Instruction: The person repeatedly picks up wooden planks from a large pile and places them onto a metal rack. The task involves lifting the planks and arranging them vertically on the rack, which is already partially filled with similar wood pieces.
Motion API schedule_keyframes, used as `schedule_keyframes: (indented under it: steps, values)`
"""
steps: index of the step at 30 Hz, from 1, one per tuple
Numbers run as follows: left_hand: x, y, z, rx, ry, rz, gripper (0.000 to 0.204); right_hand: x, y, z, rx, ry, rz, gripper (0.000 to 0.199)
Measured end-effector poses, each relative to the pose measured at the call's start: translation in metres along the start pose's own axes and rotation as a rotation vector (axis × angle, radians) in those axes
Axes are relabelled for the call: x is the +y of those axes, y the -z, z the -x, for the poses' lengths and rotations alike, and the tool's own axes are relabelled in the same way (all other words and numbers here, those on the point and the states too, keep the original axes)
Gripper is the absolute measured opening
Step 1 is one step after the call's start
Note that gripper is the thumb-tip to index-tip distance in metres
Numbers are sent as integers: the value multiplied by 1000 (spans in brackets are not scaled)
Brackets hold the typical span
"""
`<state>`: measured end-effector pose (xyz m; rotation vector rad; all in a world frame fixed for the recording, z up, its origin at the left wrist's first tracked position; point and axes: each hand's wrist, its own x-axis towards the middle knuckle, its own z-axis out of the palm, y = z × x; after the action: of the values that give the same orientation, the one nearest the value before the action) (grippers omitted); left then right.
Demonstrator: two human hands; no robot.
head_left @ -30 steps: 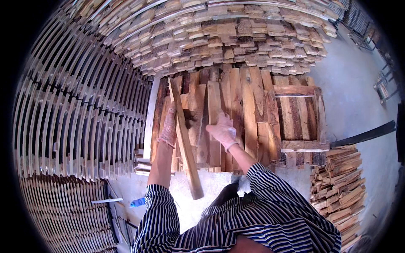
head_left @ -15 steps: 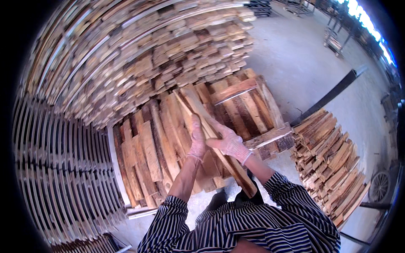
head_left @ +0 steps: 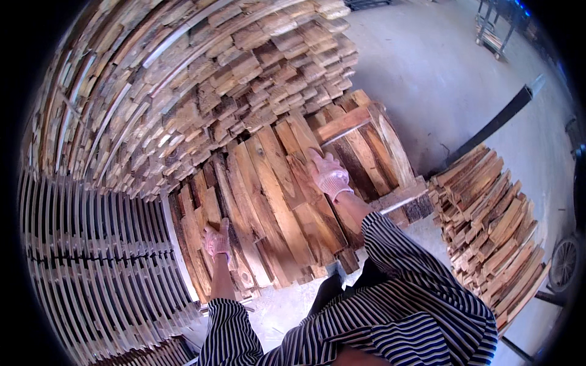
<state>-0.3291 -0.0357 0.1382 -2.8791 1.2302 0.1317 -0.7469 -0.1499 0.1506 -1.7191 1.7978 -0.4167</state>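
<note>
A layer of rough wooden boards (head_left: 264,201) lies side by side on a low stack in front of me. On its left part my gloved left hand (head_left: 217,240) rests on the boards, thumb apart from the fingers, holding nothing that I can see. Further right and farther away, my gloved right hand (head_left: 330,175) lies on a long board (head_left: 305,137) with its fingers stretched out. Both hands look open. Part of the boards under each palm is hidden.
A tall pile of stacked planks (head_left: 244,67) rises right behind the boards. Slatted stacks (head_left: 97,244) stand at the left. A crosswise board (head_left: 343,125) lies on the stack's right part. Another wood pile (head_left: 488,226), a dark beam (head_left: 494,125) and a wheel (head_left: 563,262) are at the right.
The long narrow board held between both hands has left them and now lies among the others. My left hand moved left and nearer; my right hand moved slightly farther away.
</note>
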Motion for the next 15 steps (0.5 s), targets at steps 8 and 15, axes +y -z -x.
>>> schedule_keyframes:
  steps: [8,15]
  values:
    - [57,26,31,-113,4,767,39,42,29,-4,77,220,144,73]
    - [207,99,142,-1064,-53,1814,39,164,128,16,191,-381,304,81]
